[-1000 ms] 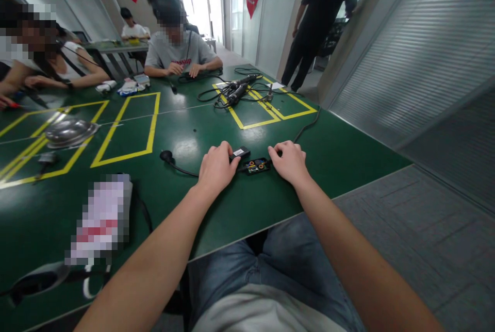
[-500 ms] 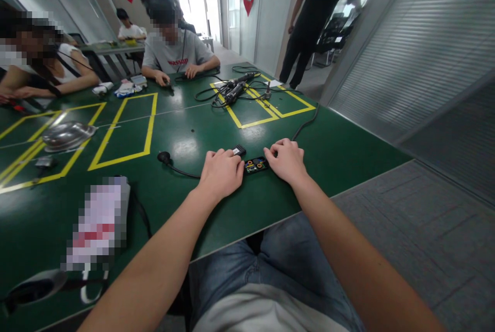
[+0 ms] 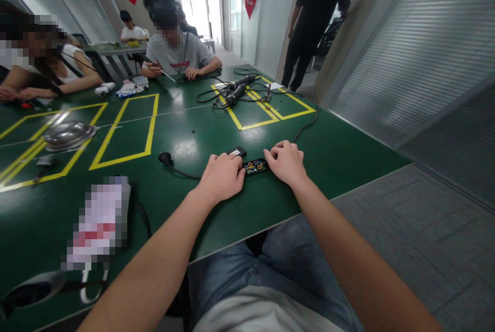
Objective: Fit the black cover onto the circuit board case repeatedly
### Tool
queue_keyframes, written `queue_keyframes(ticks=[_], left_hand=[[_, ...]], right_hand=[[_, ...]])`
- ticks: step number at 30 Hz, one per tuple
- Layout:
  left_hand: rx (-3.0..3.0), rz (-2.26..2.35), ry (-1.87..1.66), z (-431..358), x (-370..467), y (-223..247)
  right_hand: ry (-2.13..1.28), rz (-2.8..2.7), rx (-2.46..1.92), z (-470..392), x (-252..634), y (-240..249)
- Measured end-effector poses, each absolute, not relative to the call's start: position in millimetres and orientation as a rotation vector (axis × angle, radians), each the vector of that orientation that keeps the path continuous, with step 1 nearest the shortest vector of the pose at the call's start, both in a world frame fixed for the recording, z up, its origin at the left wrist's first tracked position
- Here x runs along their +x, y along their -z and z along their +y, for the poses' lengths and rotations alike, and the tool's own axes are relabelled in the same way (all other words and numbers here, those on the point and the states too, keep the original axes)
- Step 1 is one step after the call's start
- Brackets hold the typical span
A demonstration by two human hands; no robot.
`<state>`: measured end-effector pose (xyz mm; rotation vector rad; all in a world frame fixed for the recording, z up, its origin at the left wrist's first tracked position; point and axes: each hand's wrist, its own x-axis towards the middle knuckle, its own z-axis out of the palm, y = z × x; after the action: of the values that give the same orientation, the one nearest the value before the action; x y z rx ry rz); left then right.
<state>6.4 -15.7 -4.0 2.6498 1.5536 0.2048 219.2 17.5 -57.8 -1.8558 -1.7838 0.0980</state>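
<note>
The board (image 3: 256, 167), long axis roughly nine-to-three, lies at the left hand's (image 3: 223, 176) three o'clock and the right hand's (image 3: 285, 161) nine, equally near; fingers curl, grips I cannot tell.

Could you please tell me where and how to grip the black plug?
I'd probably grip the black plug by its thick head, coming from above: it lies uncovered on the green table, and the thin cord leaves it toward the left hand.
</note>
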Motion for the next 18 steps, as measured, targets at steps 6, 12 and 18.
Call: queue_keyframes(ticks=[6,12,18], left_hand=[[2.614,1.553,-0.215,-15.3,6.5,4.6],[2.611,1.556,-0.201,-13.5,6.5,5.8],[2.617,1.558,-0.178,-13.1,8.1,2.9]], right_hand=[[-0.123,-1.775,-1.863,17.2,219.3,57.2],[-0.113,-1.764,-1.844,19.0,220.0,59.3],[-0.119,-1.771,-1.86,18.7,220.4,57.5]])
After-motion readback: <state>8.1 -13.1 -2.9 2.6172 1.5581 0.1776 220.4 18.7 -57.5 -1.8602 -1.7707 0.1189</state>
